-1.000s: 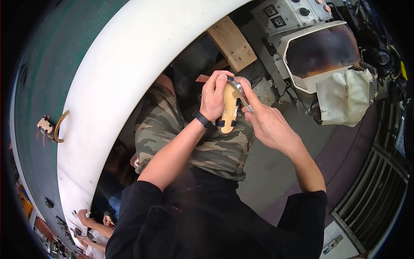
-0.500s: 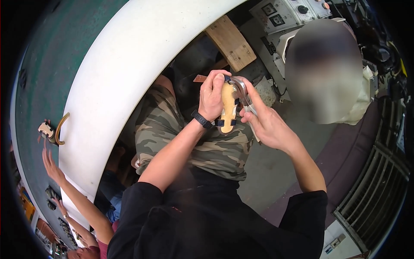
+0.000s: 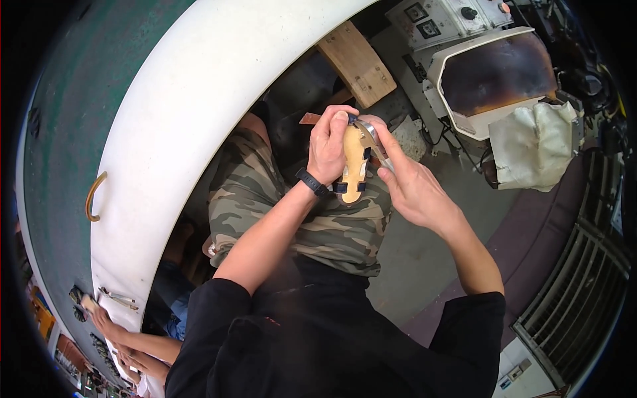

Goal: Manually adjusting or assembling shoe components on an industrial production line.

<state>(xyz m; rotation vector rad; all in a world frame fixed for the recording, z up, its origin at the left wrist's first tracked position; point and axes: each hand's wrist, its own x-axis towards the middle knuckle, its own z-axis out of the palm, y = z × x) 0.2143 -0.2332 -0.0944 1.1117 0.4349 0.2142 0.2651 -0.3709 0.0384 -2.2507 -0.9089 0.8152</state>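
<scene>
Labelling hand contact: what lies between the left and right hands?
In the head view, a tan sole and, along its right edge near the upper end, a curved metal tool lie between the left hand and right hand.

No words, numbers or signs can be read anywhere. On the grey control panel (image 3: pixel 446 21), two square gauges (image 3: pixel 416 14) show dark faces whose markings are too small to make out. The small red mark (image 3: pixel 272 322) on the chest of the black shirt (image 3: pixel 292 355) forms no letter that can be told.
</scene>
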